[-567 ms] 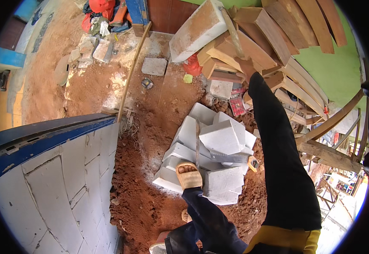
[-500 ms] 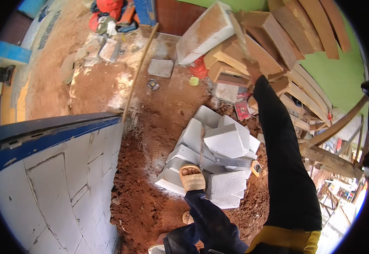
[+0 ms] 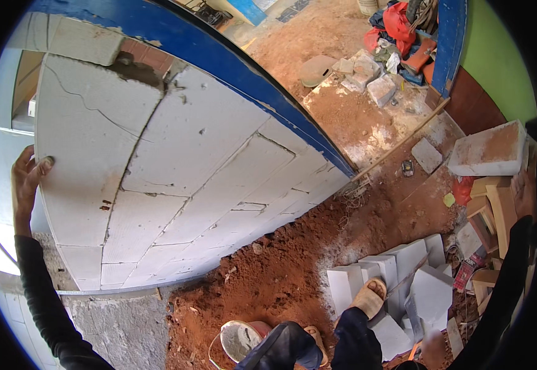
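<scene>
Bracing against a white, block-built wall [image 3: 182, 154] is judged underway.
Its edge is clasped by the left hand [image 3: 29, 179]; the right hand's [image 3: 523, 191] grip cannot be told; steady footing is called for next.

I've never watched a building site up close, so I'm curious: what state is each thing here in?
Left hand: at the wall's edge, fingers bent
Right hand: near the stained block, grip unclear
White block wall: standing, cracks and open joints showing
Stained block: reddish-marked, beside timber
Timber: heaped
White blocks: loosely piled
Saw: blade against the pile
Bucket: open, smeared inside
Blue frame: paint chipped
</scene>
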A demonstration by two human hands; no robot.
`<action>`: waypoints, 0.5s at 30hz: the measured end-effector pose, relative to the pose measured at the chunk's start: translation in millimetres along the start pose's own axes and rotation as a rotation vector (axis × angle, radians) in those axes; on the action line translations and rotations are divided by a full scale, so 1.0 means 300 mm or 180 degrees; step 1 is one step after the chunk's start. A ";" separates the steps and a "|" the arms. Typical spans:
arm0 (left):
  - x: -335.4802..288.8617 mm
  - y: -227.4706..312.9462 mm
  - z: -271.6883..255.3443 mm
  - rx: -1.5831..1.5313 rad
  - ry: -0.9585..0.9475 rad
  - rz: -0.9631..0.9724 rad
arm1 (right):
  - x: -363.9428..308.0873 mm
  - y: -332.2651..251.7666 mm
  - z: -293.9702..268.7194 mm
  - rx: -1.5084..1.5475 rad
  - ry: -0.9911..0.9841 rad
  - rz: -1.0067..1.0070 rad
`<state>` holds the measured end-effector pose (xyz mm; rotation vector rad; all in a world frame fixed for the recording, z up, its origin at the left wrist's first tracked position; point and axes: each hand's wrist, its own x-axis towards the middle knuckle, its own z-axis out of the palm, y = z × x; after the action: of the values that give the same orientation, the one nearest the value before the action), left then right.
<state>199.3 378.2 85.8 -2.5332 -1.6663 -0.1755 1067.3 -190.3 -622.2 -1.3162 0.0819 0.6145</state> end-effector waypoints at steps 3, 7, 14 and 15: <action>0.025 0.006 -0.032 -0.0291 -0.0117 0.0017 | -0.182 -0.175 0.227 0.1105 -0.0483 -0.0289; 0.028 -0.002 -0.073 -0.0569 -0.0190 0.0249 | -0.718 -0.262 0.595 0.1170 -0.0064 0.0138; 0.057 -0.001 -0.164 -0.0476 -0.0492 0.0197 | -1.440 -0.633 1.155 -0.0745 -0.0567 0.0093; 0.070 -0.003 -0.176 -0.0382 -0.0583 0.0136 | -1.526 -0.688 1.222 -0.1105 -0.0469 -0.0013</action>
<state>204.5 389.8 141.3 -2.7458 -1.7102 -0.0420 675.5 -49.0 -160.5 -1.5993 -0.1546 0.7430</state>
